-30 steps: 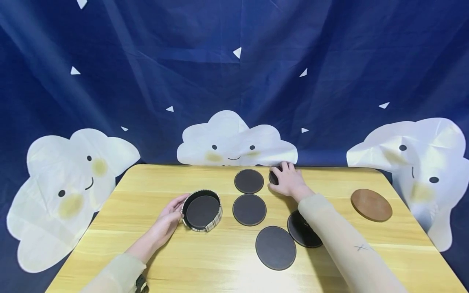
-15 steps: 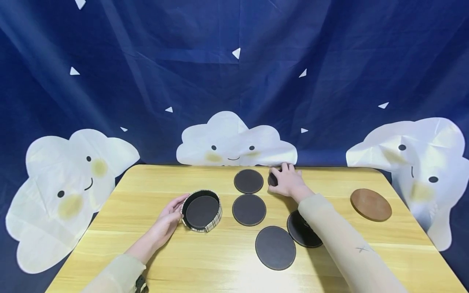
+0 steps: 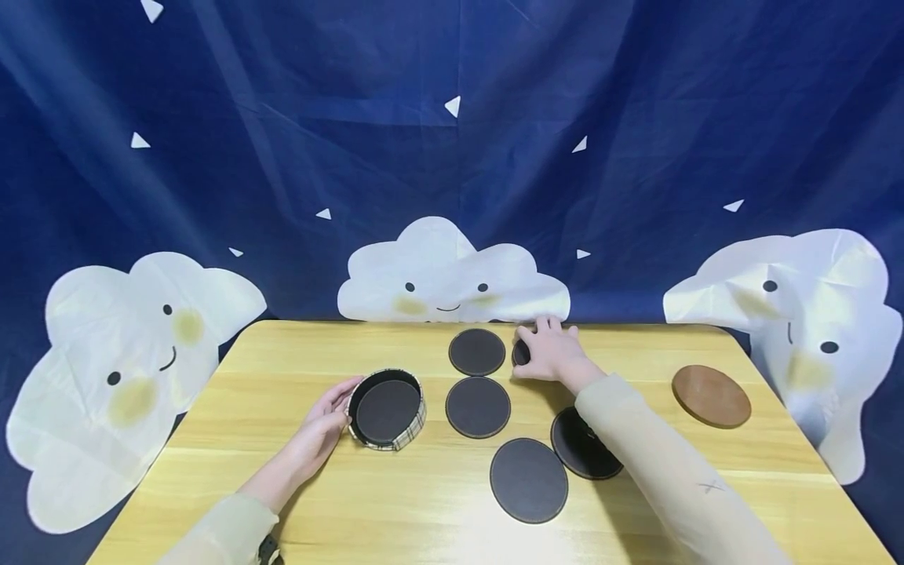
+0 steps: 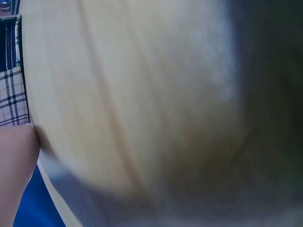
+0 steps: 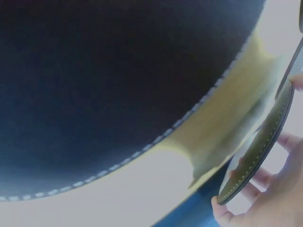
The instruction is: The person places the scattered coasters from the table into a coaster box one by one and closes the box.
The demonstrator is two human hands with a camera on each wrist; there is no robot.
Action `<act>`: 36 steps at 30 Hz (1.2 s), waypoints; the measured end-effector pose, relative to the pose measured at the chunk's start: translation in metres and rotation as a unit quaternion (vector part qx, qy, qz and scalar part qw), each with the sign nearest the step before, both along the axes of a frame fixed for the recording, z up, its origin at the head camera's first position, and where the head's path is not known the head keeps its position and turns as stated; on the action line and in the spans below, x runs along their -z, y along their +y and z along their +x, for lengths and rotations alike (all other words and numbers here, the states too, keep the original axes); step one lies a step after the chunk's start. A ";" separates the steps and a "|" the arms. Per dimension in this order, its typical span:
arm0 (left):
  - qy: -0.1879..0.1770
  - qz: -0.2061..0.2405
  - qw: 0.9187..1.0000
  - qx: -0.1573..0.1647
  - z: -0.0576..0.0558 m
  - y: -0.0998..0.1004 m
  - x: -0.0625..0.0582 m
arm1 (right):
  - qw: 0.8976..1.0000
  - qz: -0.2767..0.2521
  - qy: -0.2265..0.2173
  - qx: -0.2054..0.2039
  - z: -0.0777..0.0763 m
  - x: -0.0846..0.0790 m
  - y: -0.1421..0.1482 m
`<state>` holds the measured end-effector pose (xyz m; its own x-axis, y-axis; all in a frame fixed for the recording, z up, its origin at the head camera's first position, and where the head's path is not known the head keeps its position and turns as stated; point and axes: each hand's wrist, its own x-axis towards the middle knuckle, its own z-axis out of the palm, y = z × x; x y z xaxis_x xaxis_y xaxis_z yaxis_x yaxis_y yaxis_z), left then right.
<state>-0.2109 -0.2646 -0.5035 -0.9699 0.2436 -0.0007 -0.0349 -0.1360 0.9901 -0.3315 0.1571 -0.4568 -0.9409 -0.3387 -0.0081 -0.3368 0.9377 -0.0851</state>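
The left hand grips the side of a plaid-walled round coaster holder, while the right hand, beyond and right of it, clasps a stitched coaster by its edge, four dark coasters lying right of the holder.

Box — crm/blk plaid, blk inside

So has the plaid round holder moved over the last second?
No, not noticeably: in the head view, the plaid round holder keeps its place against the back edge of the wooden tabletop. The whole picture drifts slightly, backdrop included.
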 end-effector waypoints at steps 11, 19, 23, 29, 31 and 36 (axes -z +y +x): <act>0.000 0.004 1.000 -0.004 0.002 0.000 0.000 | 0.998 -0.009 0.045 -0.046 0.007 -0.014 -0.020; 0.006 0.007 1.000 -0.001 0.001 0.002 0.000 | 0.993 -0.020 0.070 -0.088 0.016 -0.025 -0.050; 0.006 0.008 1.000 -0.003 0.001 0.002 0.000 | 0.992 -0.026 0.066 -0.107 0.023 -0.030 -0.068; 0.011 0.004 1.000 0.001 0.001 0.001 0.000 | 0.988 -0.029 0.063 -0.139 0.032 -0.033 -0.090; 0.012 0.004 1.000 0.003 0.001 0.000 0.001 | 0.986 -0.024 0.068 -0.153 0.035 -0.033 -0.097; 0.010 0.005 1.000 0.003 0.001 0.001 0.000 | 0.981 -0.012 0.078 -0.180 0.044 -0.035 -0.117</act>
<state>-0.2098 -0.2638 -0.5040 -0.9683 0.2490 0.0214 -0.0158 -0.1465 0.9891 -0.2871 0.0401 -0.4219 -0.7500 -0.6468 0.1386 -0.6557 0.7545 -0.0267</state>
